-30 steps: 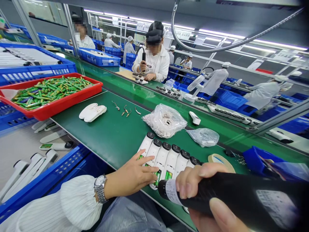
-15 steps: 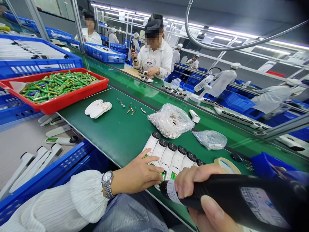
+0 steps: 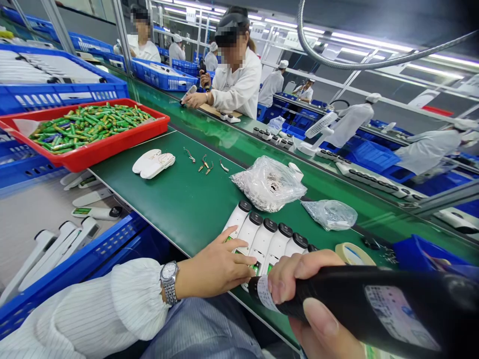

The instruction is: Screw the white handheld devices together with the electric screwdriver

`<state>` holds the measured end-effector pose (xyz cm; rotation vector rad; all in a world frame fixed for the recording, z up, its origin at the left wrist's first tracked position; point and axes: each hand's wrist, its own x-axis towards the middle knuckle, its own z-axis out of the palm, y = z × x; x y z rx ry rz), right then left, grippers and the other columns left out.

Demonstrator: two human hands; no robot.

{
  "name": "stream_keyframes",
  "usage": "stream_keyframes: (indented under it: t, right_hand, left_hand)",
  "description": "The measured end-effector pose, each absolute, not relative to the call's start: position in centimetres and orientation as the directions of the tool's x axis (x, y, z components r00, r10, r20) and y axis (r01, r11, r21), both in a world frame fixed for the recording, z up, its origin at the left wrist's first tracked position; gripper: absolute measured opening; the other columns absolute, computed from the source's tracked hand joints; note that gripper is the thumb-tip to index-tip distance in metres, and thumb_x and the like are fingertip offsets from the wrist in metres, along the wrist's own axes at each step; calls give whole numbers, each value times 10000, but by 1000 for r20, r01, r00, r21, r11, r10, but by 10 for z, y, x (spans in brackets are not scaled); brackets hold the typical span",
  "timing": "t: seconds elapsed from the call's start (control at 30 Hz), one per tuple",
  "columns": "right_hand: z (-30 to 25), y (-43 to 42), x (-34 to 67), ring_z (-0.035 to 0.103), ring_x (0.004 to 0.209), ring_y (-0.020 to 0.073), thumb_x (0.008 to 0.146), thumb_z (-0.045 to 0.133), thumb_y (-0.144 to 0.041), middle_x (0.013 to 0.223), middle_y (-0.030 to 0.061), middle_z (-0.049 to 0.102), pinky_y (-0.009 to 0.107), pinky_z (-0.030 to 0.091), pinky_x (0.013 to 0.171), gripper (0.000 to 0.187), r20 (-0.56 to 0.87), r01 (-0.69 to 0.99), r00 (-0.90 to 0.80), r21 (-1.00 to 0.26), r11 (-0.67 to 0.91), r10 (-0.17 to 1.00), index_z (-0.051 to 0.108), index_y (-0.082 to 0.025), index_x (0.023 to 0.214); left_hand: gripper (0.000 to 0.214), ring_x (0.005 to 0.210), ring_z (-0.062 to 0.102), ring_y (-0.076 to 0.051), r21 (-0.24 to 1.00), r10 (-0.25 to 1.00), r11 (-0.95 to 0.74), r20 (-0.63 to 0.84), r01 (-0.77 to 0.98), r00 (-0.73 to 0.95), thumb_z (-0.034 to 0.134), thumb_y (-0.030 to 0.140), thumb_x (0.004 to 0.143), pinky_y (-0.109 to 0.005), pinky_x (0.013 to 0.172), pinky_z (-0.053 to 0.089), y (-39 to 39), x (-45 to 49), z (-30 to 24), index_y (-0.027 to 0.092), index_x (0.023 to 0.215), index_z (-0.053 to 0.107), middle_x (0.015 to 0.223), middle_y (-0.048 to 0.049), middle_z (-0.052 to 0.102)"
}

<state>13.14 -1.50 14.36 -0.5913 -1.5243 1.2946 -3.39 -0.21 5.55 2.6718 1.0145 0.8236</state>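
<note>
A row of white handheld devices with black heads [image 3: 264, 239] lies side by side on the green bench; green batteries show in the open compartments of some. My left hand [image 3: 219, 264] rests across the near ends of the leftmost devices, fingers spread and touching them. My right hand [image 3: 299, 284] is wrapped round a black electric screwdriver [image 3: 348, 294] with a white label. Its front end points left at the lower end of one device, close to my left fingertips; the bit's tip is hard to make out.
A red tray [image 3: 123, 147] of green batteries stands at the left, near blue crates [image 3: 75, 97]. White covers [image 3: 152, 163], small wired parts [image 3: 205, 164], plastic bags [image 3: 269, 184] and a tape roll [image 3: 354, 254] lie on the bench. Across the belt sits a co-worker [image 3: 239, 75].
My hands and the screwdriver stay almost in place, with a slight view shift. The co-worker across the belt has reached leftward with a white device in hand.
</note>
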Motion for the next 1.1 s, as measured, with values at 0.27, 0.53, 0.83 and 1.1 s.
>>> stream_keyframes:
  t: [0.27, 0.53, 0.83, 1.1]
  right_hand:
    - [163, -7, 148, 470, 437, 104, 851, 585, -371, 550, -58, 527, 258, 409, 443, 155, 559, -371, -94, -788, 492, 824, 540, -239, 920]
    - [154, -5, 146, 441, 446, 122, 815, 597, -418, 557, -24, 506, 270, 373, 413, 233, 584, -358, -44, -767, 533, 811, 576, -215, 927]
    - [160, -14, 135, 498, 530, 135, 794, 616, -387, 610, -14, 539, 287, 455, 523, 223, 454, -389, -108, -838, 383, 884, 560, -229, 941]
    - [165, -15, 113, 540, 523, 170, 742, 669, -410, 579, -12, 566, 321, 474, 506, 228, 360, -256, -187, -916, 308, 914, 546, -245, 842]
  left_hand:
    - [189, 1202, 457, -192, 538, 747, -664, 474, 519, 465, 506, 358, 913, -455, 1122, 109, -7, -31, 61, 271, 899, 673, 1110, 53, 672]
    - [183, 1161, 488, -186, 608, 782, -623, 497, 493, 376, 552, 384, 884, -442, 1119, 133, -13, -33, 66, 270, 840, 688, 1043, 49, 694]
    - [310, 1218, 443, -190, 620, 813, -580, 395, 529, 428, 490, 438, 906, -461, 1137, 66, -23, -43, 64, 270, 1145, 591, 1177, 24, 645]
    - [747, 1384, 157, -333, 465, 744, -646, 204, 606, 636, 486, 634, 813, -589, 1063, -168, -22, -64, 57, 229, 1411, 293, 1481, -52, 324]
